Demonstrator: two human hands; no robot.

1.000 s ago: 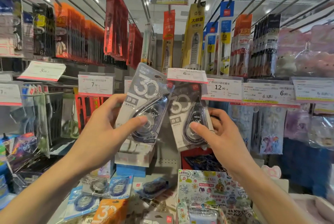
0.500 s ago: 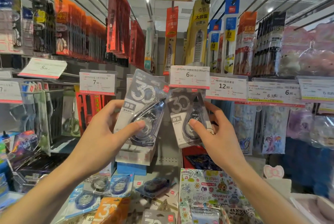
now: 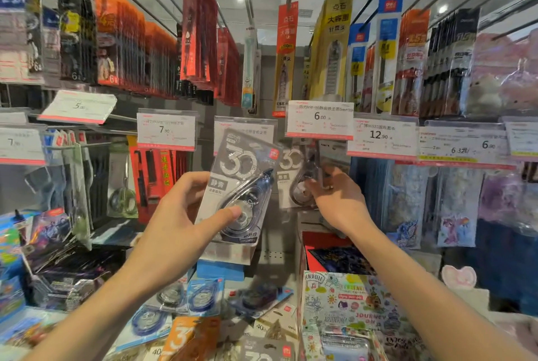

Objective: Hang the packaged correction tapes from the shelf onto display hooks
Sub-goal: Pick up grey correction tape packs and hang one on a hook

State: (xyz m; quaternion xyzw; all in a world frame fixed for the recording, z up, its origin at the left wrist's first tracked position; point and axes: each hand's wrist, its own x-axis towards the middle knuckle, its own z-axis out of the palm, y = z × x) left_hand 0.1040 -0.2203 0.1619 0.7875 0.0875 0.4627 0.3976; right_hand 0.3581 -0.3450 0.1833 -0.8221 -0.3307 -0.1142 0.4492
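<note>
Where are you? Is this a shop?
Yes, most likely a stationery shop. Price tags hang on the racks, packaged pens hang from hooks, and the left hand holds a packaged correction tape for hanging up.

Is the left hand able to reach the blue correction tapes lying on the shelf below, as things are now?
Probably not yet: the left hand already grips a grey correction tape pack. The blue tapes lie uncovered below it, so the path looks free once that pack is hung.

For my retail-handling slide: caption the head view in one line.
Left hand holds a grey carded correction tape pack while right hand steadies a second grey pack under the white 6.00 price tag.
</note>
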